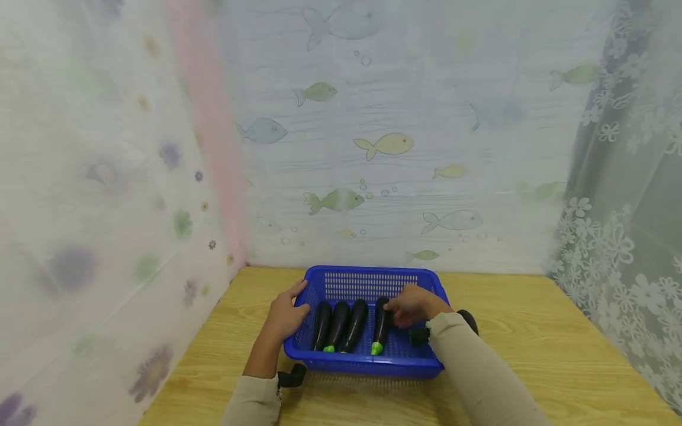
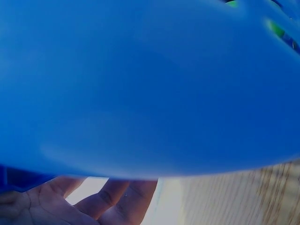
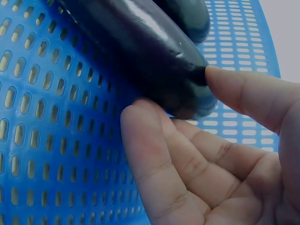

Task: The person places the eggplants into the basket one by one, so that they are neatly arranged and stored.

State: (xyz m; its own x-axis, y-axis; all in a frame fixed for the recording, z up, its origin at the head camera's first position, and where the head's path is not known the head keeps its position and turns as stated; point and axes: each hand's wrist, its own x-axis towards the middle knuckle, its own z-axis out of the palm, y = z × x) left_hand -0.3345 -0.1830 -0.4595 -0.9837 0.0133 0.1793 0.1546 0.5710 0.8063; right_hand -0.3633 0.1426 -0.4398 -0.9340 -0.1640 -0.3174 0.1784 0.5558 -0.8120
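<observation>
Several dark eggplants [image 1: 339,325] with green stem ends lie side by side in a blue plastic basket [image 1: 367,360]. My right hand [image 1: 412,305] is inside it, by the rightmost eggplant [image 1: 380,331], which lies apart from the others. In the right wrist view, the thumb [image 3: 243,91] touches one side of that eggplant's rounded end [image 3: 187,89], with fingertips right at the other side. My left hand [image 1: 285,316] holds the basket's left rim, thumb toward the inside and fingers along the outside. In the left wrist view the blue rim hides part of that hand [image 2: 108,201].
The basket stands on a light wood-grain table [image 1: 511,331]. Behind it hangs a pale sheet printed with fish [image 1: 391,144]. A flowered sheet [image 1: 106,225] closes the left side and a lace-patterned curtain [image 1: 634,260] the right. Dark wrist cameras [image 1: 292,377] sit at the sleeves.
</observation>
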